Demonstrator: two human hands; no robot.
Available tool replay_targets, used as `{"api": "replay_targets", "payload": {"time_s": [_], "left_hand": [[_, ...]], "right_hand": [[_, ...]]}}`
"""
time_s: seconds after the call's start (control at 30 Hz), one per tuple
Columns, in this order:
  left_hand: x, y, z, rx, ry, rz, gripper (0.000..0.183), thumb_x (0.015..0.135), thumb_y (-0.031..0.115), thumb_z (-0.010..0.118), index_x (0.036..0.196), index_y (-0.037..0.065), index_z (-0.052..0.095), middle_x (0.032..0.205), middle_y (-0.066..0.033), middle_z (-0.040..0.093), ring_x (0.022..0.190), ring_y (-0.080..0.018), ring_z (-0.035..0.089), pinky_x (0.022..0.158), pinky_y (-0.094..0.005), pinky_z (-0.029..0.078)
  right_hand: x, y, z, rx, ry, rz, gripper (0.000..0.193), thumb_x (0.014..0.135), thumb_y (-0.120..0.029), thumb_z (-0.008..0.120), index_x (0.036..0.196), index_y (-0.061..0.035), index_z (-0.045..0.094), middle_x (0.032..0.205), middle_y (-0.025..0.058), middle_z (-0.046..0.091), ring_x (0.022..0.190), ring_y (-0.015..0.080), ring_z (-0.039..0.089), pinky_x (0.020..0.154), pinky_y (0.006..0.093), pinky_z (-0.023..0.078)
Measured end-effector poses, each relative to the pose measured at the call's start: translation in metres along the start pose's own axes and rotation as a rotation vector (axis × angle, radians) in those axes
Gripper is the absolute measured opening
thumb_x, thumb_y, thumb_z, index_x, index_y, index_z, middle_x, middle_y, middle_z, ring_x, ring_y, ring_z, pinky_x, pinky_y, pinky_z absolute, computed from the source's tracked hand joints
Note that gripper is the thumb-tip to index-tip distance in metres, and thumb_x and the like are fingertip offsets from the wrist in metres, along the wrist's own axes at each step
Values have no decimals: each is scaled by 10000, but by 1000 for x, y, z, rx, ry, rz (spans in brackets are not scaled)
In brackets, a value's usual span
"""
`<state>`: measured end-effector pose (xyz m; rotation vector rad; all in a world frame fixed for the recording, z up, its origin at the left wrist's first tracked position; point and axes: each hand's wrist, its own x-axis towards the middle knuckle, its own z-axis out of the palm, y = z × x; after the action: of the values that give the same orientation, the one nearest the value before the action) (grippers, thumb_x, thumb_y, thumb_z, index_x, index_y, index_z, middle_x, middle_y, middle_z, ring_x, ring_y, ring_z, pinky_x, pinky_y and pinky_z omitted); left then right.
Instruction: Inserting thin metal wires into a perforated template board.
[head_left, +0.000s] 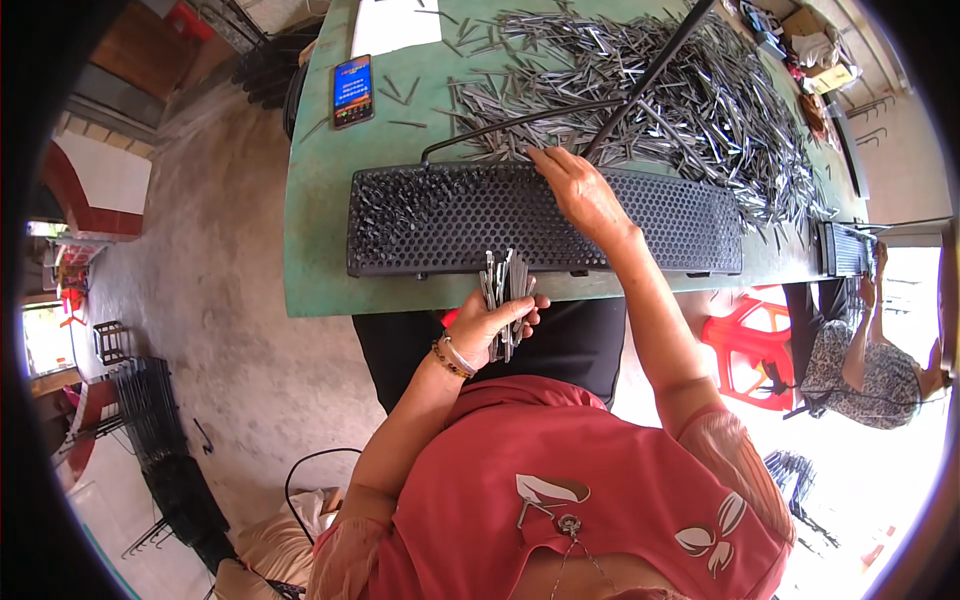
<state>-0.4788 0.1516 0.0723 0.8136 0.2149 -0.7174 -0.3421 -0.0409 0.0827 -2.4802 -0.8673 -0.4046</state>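
- Metal-looking strips (508,285) bunch upright in your left hand (492,325), its grip closed round them at the near edge of the desk (318,225).
- Each looks light, stiff, perhaps slippery; mid-length seems the best hold.
- Your right hand (585,195) lies over the panel (510,222); its underside is hidden, so you can't tell whether that grip holds anything.
- Your palm covers the bunch's middle.
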Motion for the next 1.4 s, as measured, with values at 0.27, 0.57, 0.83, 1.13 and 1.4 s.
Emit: {"api": "replay_targets", "payload": {"time_s": [0.27, 0.57, 0.83, 1.13, 1.4], "left_hand": [[-4, 3, 1, 30, -51, 50, 350, 849, 113, 650, 1155, 32, 502, 998, -112, 638, 779, -119, 604, 639, -257, 507], [-5, 7, 5, 76, -58, 104, 282, 834, 109, 675, 1076, 49, 545, 928, -73, 654, 703, -94, 588, 599, -239, 493], [-1, 4, 0, -12, -1, 102, 277, 865, 121, 649, 1109, 51, 539, 932, -76, 653, 735, -107, 610, 614, -248, 513], [0, -6, -6, -18, 32, 4, 276, 884, 127, 611, 1133, 36, 533, 956, -106, 641, 689, -114, 580, 590, -259, 501], [-4, -3, -2, -79, 56, 24, 258, 882, 110, 608, 1121, 40, 537, 959, -106, 642, 706, -111, 586, 603, -255, 503]], "right_hand": [[-7, -36, -28, 527, 57, 422, 228, 854, -207, 670, 935, 6, 676, 829, 126, 642, 677, 187, 619, 593, 300, 484], [-24, -56, -16, 953, -300, 532, 237, 830, -195, 700, 880, 36, 698, 740, 57, 665, 652, 87, 569, 571, 249, 460], [-19, -58, -19, 956, -239, 721, 267, 859, -245, 680, 903, 18, 674, 684, 5, 604, 579, 50, 487, 506, 215, 401], [13, -39, -10, 490, 339, 397, 130, 856, -88, 652, 950, 1, 655, 739, 39, 612, 615, 78, 512, 553, 231, 422], [22, -31, 20, 354, 300, 174, 118, 817, -85, 671, 911, -14, 662, 857, 103, 646, 695, 236, 625, 624, 317, 502]]}}
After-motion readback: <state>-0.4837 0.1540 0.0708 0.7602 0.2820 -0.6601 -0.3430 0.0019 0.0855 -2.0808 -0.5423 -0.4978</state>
